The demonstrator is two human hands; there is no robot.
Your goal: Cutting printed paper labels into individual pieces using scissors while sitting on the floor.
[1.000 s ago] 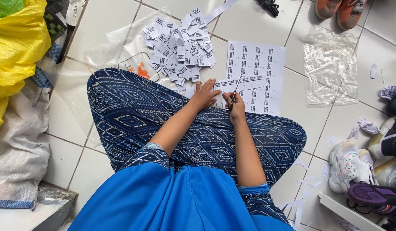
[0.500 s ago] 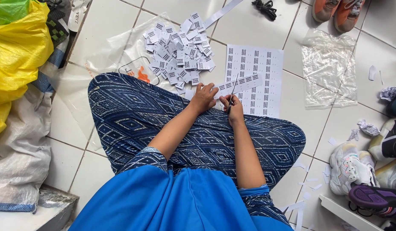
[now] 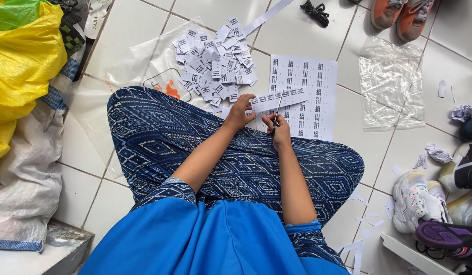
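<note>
White paper strip [image 3: 279, 98] lies just above the knees, over the printed sheet [image 3: 309, 97] on the tiled floor [image 3: 134, 30]. Long axis: roughly left to right, right end tilted slightly away. Left hand [image 3: 239, 112] pinches the strip's left end between thumb and fingers. Right hand [image 3: 280, 131] is curled shut on the scissors [image 3: 276, 109], whose blades point away from the body and cross the strip near its middle. Cut labels [image 3: 213, 66] are heaped to the left.
</note>
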